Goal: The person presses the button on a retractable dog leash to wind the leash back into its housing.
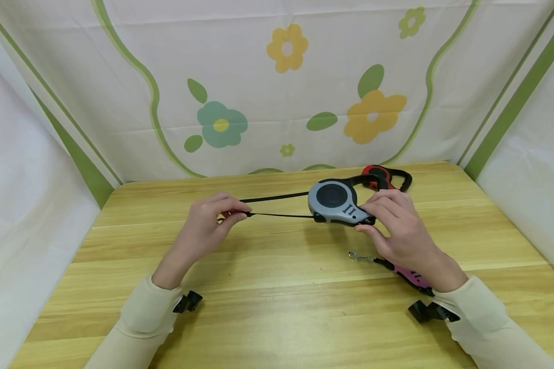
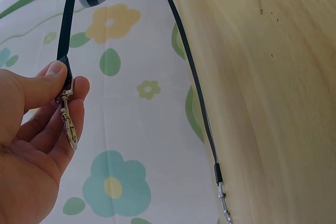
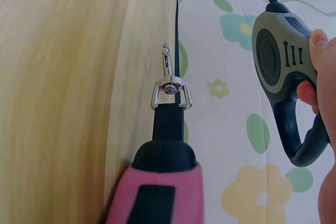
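My right hand (image 1: 399,225) grips a grey and black retractable dog leash (image 1: 325,209), its thumb and fingers on the casing beside the handle (image 3: 294,135). The leash is held above the table. From its casing a thin black strap (image 1: 281,215) runs out taut to my left hand (image 1: 208,220). There the thumb and fingers pinch the strap's end, just above its metal snap hook (image 2: 68,121), which hangs against the fingers. Below my right wrist lies a pink retractable leash (image 3: 168,195), partly hidden in the head view, with its metal clip (image 1: 360,257) pointing left.
A red and black retractable leash (image 1: 374,174) lies at the table's back edge, partly behind the grey one. Its black strap (image 1: 272,197) stretches left along the table, ending in a metal clip (image 2: 223,200). A flowered curtain (image 1: 258,102) stands behind the wooden table (image 1: 281,318).
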`<action>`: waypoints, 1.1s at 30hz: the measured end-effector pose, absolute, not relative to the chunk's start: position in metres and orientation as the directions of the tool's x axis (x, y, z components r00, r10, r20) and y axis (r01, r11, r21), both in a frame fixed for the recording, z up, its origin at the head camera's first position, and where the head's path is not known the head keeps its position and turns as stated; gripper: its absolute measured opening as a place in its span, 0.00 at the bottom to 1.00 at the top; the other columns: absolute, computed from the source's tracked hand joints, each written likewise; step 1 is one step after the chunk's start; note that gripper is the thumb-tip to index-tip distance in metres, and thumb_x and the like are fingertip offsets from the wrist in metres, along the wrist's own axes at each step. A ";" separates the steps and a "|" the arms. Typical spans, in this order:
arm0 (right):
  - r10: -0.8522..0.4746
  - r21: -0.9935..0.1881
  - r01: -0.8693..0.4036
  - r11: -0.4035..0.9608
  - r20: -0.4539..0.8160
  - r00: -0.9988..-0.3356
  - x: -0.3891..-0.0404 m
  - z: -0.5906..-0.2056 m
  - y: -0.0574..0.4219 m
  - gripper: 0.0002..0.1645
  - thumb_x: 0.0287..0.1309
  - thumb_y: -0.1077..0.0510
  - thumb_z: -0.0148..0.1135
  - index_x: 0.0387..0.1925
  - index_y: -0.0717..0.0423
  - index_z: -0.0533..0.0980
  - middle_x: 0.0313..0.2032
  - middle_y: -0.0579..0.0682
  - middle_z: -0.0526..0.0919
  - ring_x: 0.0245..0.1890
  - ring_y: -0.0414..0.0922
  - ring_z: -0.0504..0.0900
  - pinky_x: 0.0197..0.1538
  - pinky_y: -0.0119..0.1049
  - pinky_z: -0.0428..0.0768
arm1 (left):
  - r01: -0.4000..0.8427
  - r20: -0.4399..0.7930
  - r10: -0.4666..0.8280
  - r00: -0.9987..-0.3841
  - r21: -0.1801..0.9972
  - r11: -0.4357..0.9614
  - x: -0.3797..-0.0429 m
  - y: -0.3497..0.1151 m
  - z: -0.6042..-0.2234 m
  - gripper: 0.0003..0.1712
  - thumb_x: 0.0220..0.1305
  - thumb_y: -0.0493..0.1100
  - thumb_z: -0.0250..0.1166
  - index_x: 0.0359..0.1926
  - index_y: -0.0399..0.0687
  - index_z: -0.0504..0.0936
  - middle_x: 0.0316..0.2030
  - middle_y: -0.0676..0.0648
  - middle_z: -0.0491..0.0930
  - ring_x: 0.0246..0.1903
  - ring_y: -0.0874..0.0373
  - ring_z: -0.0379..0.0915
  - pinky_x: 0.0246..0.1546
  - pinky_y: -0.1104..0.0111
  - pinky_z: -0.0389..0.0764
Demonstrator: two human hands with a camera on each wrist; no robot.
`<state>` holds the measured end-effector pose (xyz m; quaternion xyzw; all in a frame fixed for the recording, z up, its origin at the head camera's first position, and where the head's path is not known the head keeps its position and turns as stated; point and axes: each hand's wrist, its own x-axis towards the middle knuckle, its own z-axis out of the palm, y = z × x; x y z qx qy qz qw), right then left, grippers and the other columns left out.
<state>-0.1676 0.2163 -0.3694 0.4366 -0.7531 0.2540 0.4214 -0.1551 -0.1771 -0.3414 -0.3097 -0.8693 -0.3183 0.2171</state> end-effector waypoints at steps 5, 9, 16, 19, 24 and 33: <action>-0.447 -0.014 -0.873 0.488 0.855 -0.264 -0.167 -0.368 0.216 0.31 0.77 0.41 0.60 0.39 0.69 0.84 0.35 0.62 0.87 0.45 0.62 0.79 0.50 0.53 0.70 | 0.687 0.585 0.402 -0.704 0.417 0.595 -0.154 -0.175 -0.341 0.08 0.60 0.32 0.77 0.40 0.44 0.92 0.35 0.50 0.88 0.31 0.61 0.84 0.34 0.70 0.88; -0.449 -0.009 -0.874 0.486 0.855 -0.259 -0.167 -0.368 0.215 0.31 0.77 0.41 0.60 0.39 0.69 0.84 0.35 0.61 0.86 0.45 0.61 0.80 0.51 0.53 0.70 | 0.693 0.581 0.413 -0.701 0.420 0.585 -0.153 -0.172 -0.342 0.08 0.61 0.32 0.77 0.41 0.44 0.92 0.35 0.50 0.88 0.32 0.61 0.84 0.34 0.70 0.87; -0.458 0.000 -0.877 0.480 0.853 -0.251 -0.166 -0.369 0.213 0.31 0.77 0.41 0.60 0.39 0.69 0.85 0.35 0.61 0.86 0.45 0.61 0.80 0.52 0.53 0.71 | 0.692 0.558 0.429 -0.711 0.442 0.571 -0.150 -0.168 -0.342 0.08 0.62 0.32 0.76 0.41 0.45 0.92 0.36 0.50 0.88 0.32 0.61 0.84 0.34 0.71 0.87; -0.463 0.001 -0.878 0.479 0.850 -0.251 -0.165 -0.369 0.212 0.30 0.77 0.42 0.61 0.40 0.69 0.85 0.36 0.61 0.86 0.46 0.61 0.80 0.52 0.54 0.71 | 0.692 0.552 0.434 -0.712 0.448 0.566 -0.149 -0.166 -0.343 0.08 0.62 0.32 0.76 0.42 0.44 0.92 0.36 0.50 0.88 0.32 0.61 0.83 0.34 0.72 0.87; -0.474 0.014 -0.879 0.477 0.846 -0.244 -0.164 -0.369 0.210 0.31 0.77 0.42 0.60 0.39 0.69 0.85 0.35 0.60 0.86 0.45 0.61 0.80 0.54 0.53 0.71 | 0.696 0.549 0.441 -0.710 0.452 0.558 -0.147 -0.165 -0.344 0.09 0.62 0.32 0.76 0.42 0.45 0.92 0.37 0.50 0.88 0.31 0.62 0.83 0.33 0.73 0.86; -0.487 0.015 -0.882 0.471 0.839 -0.245 -0.162 -0.370 0.208 0.30 0.78 0.42 0.60 0.40 0.69 0.85 0.34 0.60 0.86 0.45 0.61 0.81 0.56 0.54 0.72 | 0.717 0.564 0.454 -0.689 0.444 0.537 -0.147 -0.162 -0.345 0.09 0.62 0.31 0.76 0.42 0.45 0.92 0.37 0.50 0.89 0.31 0.63 0.83 0.33 0.73 0.86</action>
